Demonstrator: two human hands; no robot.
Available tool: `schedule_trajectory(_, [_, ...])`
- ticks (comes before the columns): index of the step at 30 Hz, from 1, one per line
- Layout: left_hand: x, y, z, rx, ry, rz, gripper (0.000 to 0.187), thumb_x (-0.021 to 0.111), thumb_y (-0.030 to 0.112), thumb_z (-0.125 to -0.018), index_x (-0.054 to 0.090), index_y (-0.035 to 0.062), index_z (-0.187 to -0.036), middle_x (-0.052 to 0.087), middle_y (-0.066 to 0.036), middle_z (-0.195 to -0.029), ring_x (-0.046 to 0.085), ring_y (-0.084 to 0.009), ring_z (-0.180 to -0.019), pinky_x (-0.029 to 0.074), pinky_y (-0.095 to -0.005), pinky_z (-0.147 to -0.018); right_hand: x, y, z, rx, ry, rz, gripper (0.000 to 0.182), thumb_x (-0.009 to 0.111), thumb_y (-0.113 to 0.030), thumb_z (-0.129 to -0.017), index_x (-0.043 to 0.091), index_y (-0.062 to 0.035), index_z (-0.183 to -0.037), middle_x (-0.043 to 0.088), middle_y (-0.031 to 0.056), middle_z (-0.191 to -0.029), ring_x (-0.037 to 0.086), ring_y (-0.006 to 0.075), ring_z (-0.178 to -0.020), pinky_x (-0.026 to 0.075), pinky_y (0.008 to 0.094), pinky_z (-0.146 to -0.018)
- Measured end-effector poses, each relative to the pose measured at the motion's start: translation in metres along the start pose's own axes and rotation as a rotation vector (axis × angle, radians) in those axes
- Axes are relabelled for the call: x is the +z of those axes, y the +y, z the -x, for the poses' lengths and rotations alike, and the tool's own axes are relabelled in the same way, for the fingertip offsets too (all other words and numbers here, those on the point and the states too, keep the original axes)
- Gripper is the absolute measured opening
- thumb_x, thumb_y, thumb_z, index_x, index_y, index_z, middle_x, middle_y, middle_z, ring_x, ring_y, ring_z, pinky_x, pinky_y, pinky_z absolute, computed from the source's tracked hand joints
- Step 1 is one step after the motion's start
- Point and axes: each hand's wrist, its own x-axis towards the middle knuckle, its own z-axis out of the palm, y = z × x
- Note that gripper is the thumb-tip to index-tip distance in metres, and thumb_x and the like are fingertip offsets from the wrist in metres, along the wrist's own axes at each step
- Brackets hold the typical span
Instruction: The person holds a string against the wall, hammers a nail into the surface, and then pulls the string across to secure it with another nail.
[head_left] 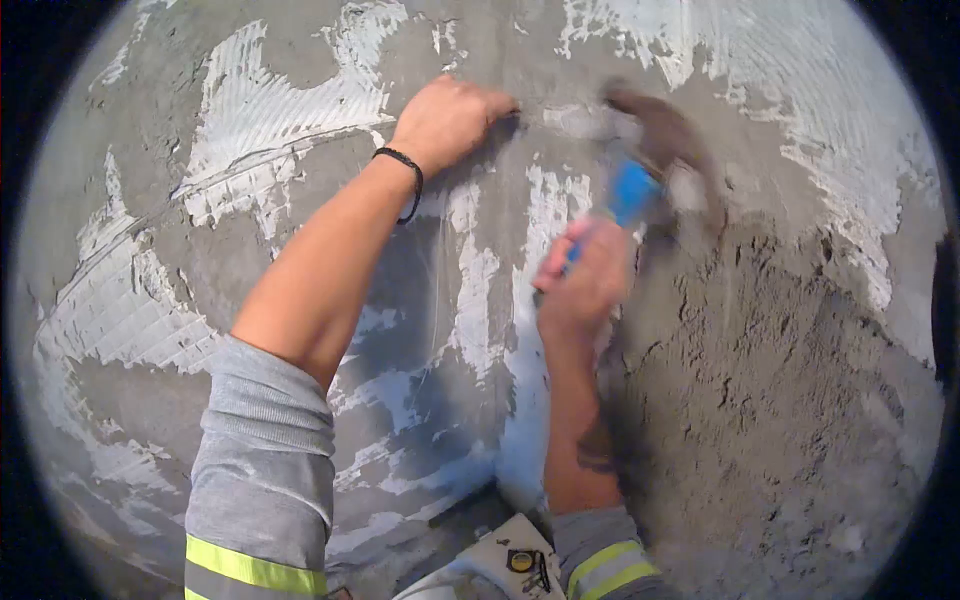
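My right hand (pixel 588 265), smeared by motion, is wrapped round the blue handle of a hammer (pixel 632 190). The hammer's brownish, curved head (pixel 675 140) is blurred in front of the wall, right of my left hand. With fingers closed, my left hand (pixel 450 120) rests against the patchy grey wall (pixel 540 60), its fingertips pointing right toward the corner. Whatever those fingers pinch is hidden or too small to make out. A black bracelet (pixel 413 175) circles the left wrist.
Ridged white patches (pixel 270 100) cover parts of the wall. Rough, crumbly mortar (pixel 760 390) spreads over the lower right. A thin dark line (pixel 150 215) slants up the left wall toward my left hand. Below lies a black and yellow tape measure (pixel 522 561) on something white.
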Motion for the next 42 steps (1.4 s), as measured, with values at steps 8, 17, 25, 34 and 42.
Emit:
schedule_trajectory(8, [0.008, -0.009, -0.004, 0.004, 0.028, -0.05, 0.027, 0.051, 0.016, -0.085, 0.068, 0.0195, -0.106, 0.07, -0.014, -0.084, 0.068, -0.0321, -0.082, 0.051, -0.0432, -0.079, 0.01, 0.03, -0.023, -0.06, -0.018, 0.125, 0.039, 0.04, -0.041, -0.103, 0.049, -0.0065, -0.087, 0.049, 0.0027, -0.064, 0.046, 0.0123, -0.047, 0.044, 0.0276, -0.048])
schedule_trajectory(17, [0.019, -0.004, -0.003, 0.011, 0.006, 0.003, 0.026, 0.051, 0.017, -0.085, 0.068, 0.0185, -0.105, 0.07, -0.015, -0.084, 0.067, -0.0337, -0.084, 0.051, -0.044, -0.079, 0.013, 0.05, -0.029, -0.142, -0.04, 0.285, 0.04, 0.039, -0.043, -0.103, 0.049, -0.0066, -0.09, 0.048, 0.003, -0.063, 0.047, 0.0122, -0.05, 0.044, 0.0269, -0.05])
schedule_trajectory(25, [0.012, -0.003, 0.0, -0.013, 0.012, -0.037, 0.026, 0.052, 0.016, -0.085, 0.068, 0.0176, -0.105, 0.07, -0.016, -0.086, 0.067, -0.0348, -0.084, 0.051, -0.0446, -0.08, 0.004, 0.051, -0.033, -1.04, 0.271, 0.379, 0.036, 0.04, -0.039, -0.103, 0.052, -0.0056, -0.095, 0.058, 0.0075, -0.076, 0.057, 0.0154, -0.061, 0.046, 0.0298, -0.054])
schedule_trajectory(34, [0.011, -0.003, 0.0, -0.018, -0.035, -0.124, 0.032, 0.051, 0.013, -0.084, 0.067, 0.0196, -0.11, 0.07, -0.016, -0.085, 0.068, -0.0332, -0.082, 0.052, -0.0433, -0.078, 0.0, 0.018, 0.004, -0.188, 0.07, -0.388, 0.045, 0.043, -0.047, -0.1, 0.052, -0.0039, -0.089, 0.047, 0.0042, -0.064, 0.046, 0.0111, -0.05, 0.041, 0.0282, -0.047])
schedule_trajectory(42, [0.016, -0.007, 0.0, -0.028, 0.018, -0.059, 0.031, 0.052, 0.015, -0.084, 0.066, 0.018, -0.111, 0.069, -0.016, -0.089, 0.065, -0.0338, -0.088, 0.051, -0.045, -0.082, 0.007, 0.017, -0.014, 0.023, -0.028, -0.078, 0.043, 0.038, -0.043, -0.103, 0.049, -0.0049, -0.086, 0.046, 0.0011, -0.058, 0.045, 0.0094, -0.048, 0.038, 0.0268, -0.043])
